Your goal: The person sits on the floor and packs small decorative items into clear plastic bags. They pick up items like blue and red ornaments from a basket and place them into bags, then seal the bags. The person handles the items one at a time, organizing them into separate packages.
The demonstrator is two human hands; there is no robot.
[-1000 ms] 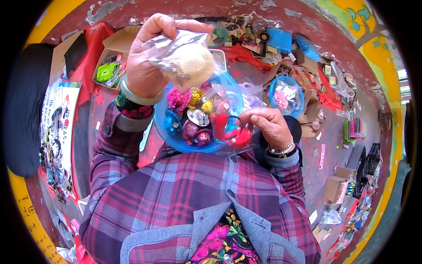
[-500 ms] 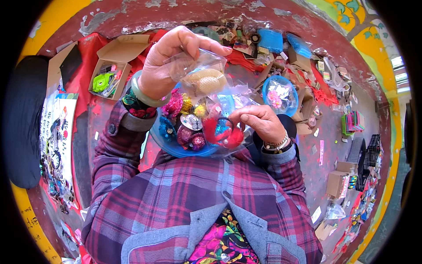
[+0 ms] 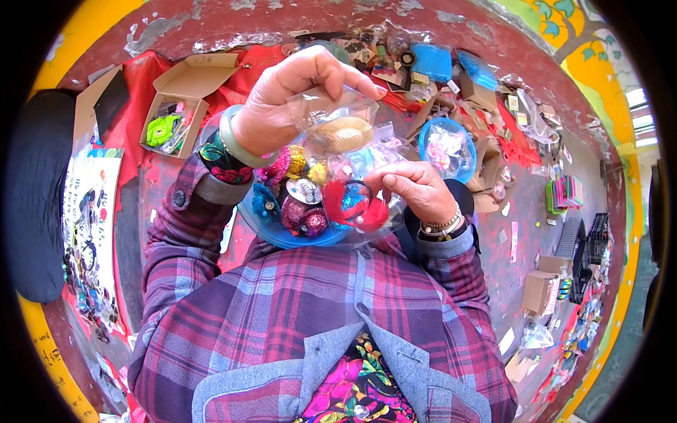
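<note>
My left hand [image 3: 300, 84], raised above the blue basin [image 3: 282, 235], pinches the top of a clear plastic bag [image 3: 303, 113]. An oval straw-coloured ornament [image 3: 342, 134] shows in or behind the film. Lower and to the right, my right hand [image 3: 416, 190] has thumb and forefinger closed on a red fluffy hair tie [image 3: 375, 213] with a thin black loop. Clear film shines around the hair tie; I cannot tell whether it lies inside a bag. In the basin lie glittery ornaments: a pink one [image 3: 278, 168], a blue one [image 3: 265, 204] and a dark red one [image 3: 315, 222].
A cardboard box [image 3: 187, 144] with a bright green item stands at the left. Ahead to the right is a second blue basin [image 3: 465, 169] of packaged trinkets. Along the right lie a green basket [image 3: 556, 194], a small carton [image 3: 539, 292] and scattered goods.
My left hand has shifted a little to the right, bringing the plastic bag and straw-coloured ornament along. My right hand has risen slightly, still at the red hair tie.
</note>
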